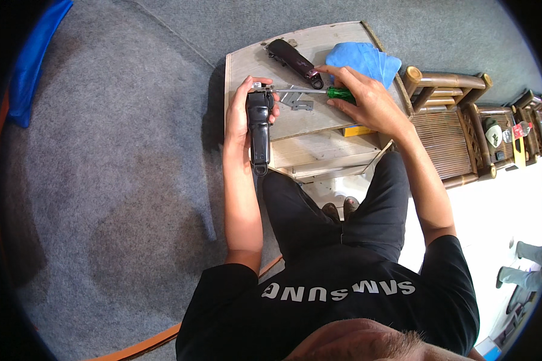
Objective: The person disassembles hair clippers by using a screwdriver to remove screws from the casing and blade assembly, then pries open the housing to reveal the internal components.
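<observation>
My left hand is wrapped round a black hair clipper, held upright in view with its blade end away from me. In my right hand is a screwdriver with a green handle. Its metal shaft points left, and the tip reaches the clipper's blade end; whether it sits in a screw is too small to tell. Beyond my hands a second, dark maroon clipper lies on the wooden table. Small metal blade parts lie on the tabletop between my hands.
A folded blue cloth lies at the table's far right. Below the tabletop, an open compartment holds something yellow. Bamboo chairs stand to the right, one bearing a plastic bottle. Grey carpet spreads on the left.
</observation>
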Demonstrator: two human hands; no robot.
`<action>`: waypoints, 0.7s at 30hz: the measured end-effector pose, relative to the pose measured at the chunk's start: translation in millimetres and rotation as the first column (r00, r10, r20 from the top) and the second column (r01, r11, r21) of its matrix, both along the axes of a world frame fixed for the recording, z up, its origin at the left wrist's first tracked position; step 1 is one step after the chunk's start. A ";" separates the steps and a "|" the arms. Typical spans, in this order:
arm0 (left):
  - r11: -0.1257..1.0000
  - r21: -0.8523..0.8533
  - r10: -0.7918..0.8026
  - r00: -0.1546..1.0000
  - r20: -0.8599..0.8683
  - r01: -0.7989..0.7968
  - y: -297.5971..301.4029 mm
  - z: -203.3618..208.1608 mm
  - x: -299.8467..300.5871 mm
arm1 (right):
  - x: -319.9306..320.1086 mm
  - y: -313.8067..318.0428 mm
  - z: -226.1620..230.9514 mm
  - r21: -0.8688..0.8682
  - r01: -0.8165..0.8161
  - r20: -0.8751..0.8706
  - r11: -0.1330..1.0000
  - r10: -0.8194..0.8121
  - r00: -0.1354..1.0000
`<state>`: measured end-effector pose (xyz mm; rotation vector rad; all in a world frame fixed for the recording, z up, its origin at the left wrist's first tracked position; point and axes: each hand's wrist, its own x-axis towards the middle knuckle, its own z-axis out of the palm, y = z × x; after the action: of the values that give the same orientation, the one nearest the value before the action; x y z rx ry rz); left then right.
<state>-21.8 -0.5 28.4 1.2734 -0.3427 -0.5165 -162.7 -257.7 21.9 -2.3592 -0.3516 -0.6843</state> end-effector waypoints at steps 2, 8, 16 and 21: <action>1.000 -0.002 -0.002 1.000 0.001 0.002 0.3 -0.5 0.3 | 0.2 0.2 0.5 0.004 0.011 -0.021 1.000 -0.011 1.000; 1.000 -0.010 0.008 1.000 0.028 -0.008 -1.0 0.1 -2.0 | 3.2 -0.8 -4.1 0.075 0.014 -0.033 0.997 -0.012 0.999; 1.000 -0.011 -0.003 0.999 0.038 0.004 -0.1 -0.3 -1.3 | 0.4 -0.8 3.4 0.039 -0.025 -0.054 0.999 0.027 0.998; 1.000 -0.005 0.004 0.999 0.043 -0.004 -1.7 0.1 -2.2 | 1.4 -1.0 -0.4 0.078 0.001 -0.097 0.997 0.007 0.995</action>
<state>-24.0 -2.2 28.5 1.2820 -0.3772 -0.4847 -161.2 -258.6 21.5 -2.3072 -0.2808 -0.5691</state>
